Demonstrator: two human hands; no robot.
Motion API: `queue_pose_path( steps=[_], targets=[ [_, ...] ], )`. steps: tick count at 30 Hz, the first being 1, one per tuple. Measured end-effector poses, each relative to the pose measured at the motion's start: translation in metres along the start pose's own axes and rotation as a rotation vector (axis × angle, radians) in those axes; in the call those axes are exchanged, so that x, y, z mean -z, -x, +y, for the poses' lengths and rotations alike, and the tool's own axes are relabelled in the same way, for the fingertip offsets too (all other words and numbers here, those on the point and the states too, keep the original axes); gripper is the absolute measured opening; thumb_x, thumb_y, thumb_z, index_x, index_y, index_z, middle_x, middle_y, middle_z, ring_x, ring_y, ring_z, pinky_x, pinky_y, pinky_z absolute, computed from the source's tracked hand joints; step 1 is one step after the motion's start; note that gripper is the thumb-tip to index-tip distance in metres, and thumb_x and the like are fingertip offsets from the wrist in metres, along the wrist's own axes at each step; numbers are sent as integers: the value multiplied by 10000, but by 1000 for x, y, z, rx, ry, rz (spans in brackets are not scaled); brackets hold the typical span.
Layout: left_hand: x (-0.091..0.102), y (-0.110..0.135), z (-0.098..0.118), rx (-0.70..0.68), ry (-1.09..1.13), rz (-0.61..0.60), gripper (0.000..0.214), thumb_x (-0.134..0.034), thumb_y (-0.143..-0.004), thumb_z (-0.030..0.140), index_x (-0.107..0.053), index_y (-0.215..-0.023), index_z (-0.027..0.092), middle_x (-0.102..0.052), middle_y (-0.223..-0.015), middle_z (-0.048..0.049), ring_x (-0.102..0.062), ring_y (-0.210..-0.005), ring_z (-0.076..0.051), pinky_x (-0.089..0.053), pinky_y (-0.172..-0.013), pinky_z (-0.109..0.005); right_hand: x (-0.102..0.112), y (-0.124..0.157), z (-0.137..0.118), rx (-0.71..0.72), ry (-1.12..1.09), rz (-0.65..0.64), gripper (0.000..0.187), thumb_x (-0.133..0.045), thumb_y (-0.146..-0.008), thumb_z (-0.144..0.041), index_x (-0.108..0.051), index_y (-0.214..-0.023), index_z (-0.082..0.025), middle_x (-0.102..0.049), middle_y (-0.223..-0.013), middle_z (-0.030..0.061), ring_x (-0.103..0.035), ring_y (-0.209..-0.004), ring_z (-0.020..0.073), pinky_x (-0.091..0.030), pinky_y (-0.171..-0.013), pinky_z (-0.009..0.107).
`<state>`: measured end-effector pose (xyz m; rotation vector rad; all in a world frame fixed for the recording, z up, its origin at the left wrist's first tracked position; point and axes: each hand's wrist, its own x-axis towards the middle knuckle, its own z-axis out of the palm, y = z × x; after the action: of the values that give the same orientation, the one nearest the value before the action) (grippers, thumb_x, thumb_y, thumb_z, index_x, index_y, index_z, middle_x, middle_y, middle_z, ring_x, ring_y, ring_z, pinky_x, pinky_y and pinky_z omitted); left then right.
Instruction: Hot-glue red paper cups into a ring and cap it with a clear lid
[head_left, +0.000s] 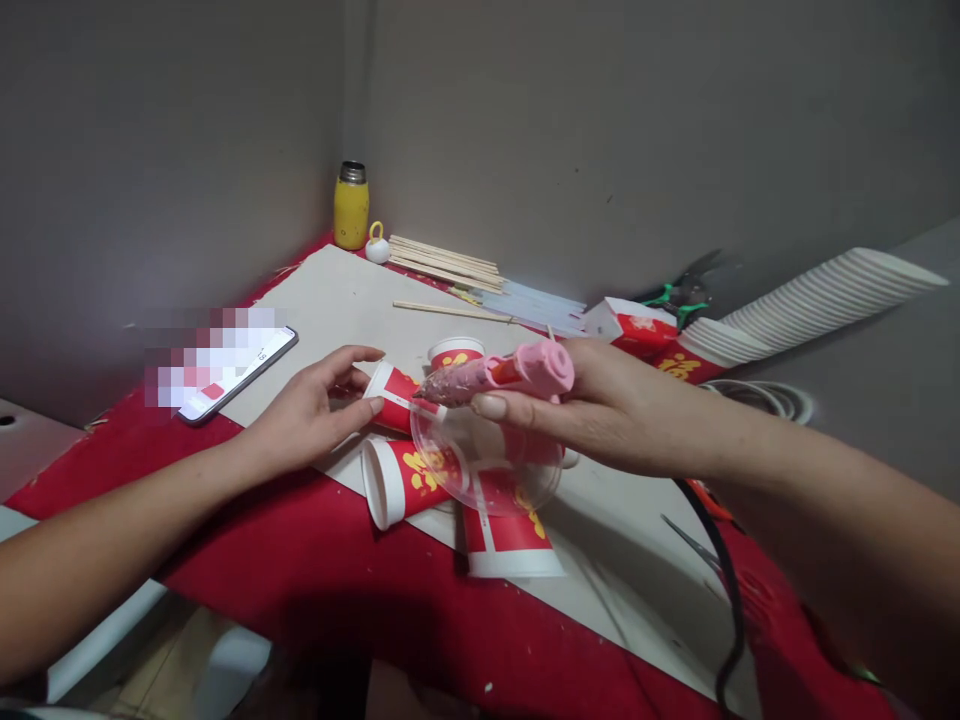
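My right hand (592, 410) is closed around a pink glue gun (517, 370), its nozzle pointing left toward a red and white paper cup (394, 395). The fingers of my left hand (322, 405) grip that cup at its white rim. Under the glue gun is a clear round plastic lid or bowl (487, 450); I cannot tell which. Around it lie more paper cups: one on its side (386, 485) at the left front, one (514, 545) with its rim toward me, and one (456, 350) behind. Part of the cup cluster is hidden by my right hand.
A lit phone (240, 375) lies at the left. Wooden sticks (446, 262), translucent glue sticks (540, 303) and a yellow bottle (351, 205) stand along the back. Stacked cups (825, 300) lean at the right, near tweezers (690, 540). A black cord (731, 600) crosses the board.
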<state>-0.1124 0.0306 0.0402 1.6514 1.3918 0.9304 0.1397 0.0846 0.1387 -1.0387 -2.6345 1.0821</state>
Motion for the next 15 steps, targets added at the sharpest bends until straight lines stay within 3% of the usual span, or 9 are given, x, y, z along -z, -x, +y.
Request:
queue_pose_path(
  steps=[5,15],
  targets=[
    [-2,1,-3,-9,14,-25,498,-639,-867,366,-546,-1321,182,-696,-1007,-65,-675,-881,-202,-538,-774,-341,-5,-3,1,-52,51,-10,495,-555,-881,-665,-555,-667,-219,-500,-589,-25,-433,-538,128,-372,-497,253],
    [-4,1,-4,-23,25,-50,500,-609,-880,294,-521,-1361,190,-709,-962,-40,-667,-794,-169,-517,-722,-298,-8,-3,2,-31,129,-1,501,-516,-900,-650,-477,-645,-221,-455,-564,-30,-383,-507,116,-314,-472,253]
  ],
)
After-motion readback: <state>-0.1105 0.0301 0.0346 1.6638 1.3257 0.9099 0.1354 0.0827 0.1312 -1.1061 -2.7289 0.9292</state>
